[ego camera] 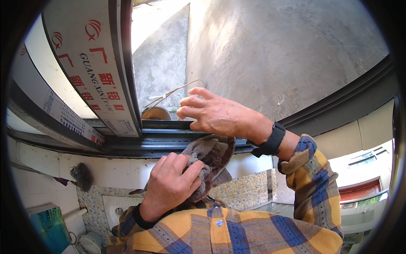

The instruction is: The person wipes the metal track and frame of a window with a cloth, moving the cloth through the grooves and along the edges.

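My left hand (173, 181) grips a bunched grey-brown cloth towel (206, 158) just inside the window. Part of the towel rests against the dark metal sliding track (158, 144) of the window frame. Above that track is my right hand (212, 111), its fingers bent and apart. I see nothing held in it, though the undersides of its fingers are hidden. A black strap (276, 139) circles my right wrist. To the left stands a sliding sash (92, 63), its frame covered in white protective film with red and black writing.
A dark scouring-pad-like clump (81, 176) sits on the white tiled sill (120, 171). Beyond the opening are a brown container (156, 113) and a thin looped cord or wire (177, 89), near a concrete wall. Below lies a squat toilet (119, 209) in a pebble-patterned floor (244, 189).
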### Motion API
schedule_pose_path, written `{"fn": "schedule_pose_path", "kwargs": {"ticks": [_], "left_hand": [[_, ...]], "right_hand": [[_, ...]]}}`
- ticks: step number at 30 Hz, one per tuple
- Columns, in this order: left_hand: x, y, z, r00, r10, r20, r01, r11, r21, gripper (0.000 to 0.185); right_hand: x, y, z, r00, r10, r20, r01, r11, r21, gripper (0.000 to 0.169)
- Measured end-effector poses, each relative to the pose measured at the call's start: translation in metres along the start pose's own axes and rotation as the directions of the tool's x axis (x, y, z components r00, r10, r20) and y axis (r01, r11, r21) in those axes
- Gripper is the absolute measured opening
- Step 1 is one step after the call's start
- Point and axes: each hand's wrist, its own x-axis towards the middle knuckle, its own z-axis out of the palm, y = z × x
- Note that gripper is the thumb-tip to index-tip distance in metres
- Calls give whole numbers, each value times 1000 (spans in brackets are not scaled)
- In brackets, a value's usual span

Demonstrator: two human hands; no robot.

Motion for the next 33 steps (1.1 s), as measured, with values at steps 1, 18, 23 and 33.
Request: {"fn": "schedule_pose_path", "kwargs": {"ticks": [1,18,23,33], "left_hand": [[-1,-1,-1,1000,-9,-3,9,1000,13,31],[1,-2,-2,999,-2,52,1,1000,8,33],[2,-2,-1,999,-10,46,10,1000,-4,35],[3,0,-2,998,-19,58,20,1000,-18,36]], "right_hand": [[3,1,1,1000,-19,-2,19,1000,-21,7],[-21,16,-20,934,250,-256,-294,945,-147,12],[-31,28,-12,920,299,-252,-358,904,-234,9],[-35,-1,6,971,161,-176,-150,986,75,14]]}}
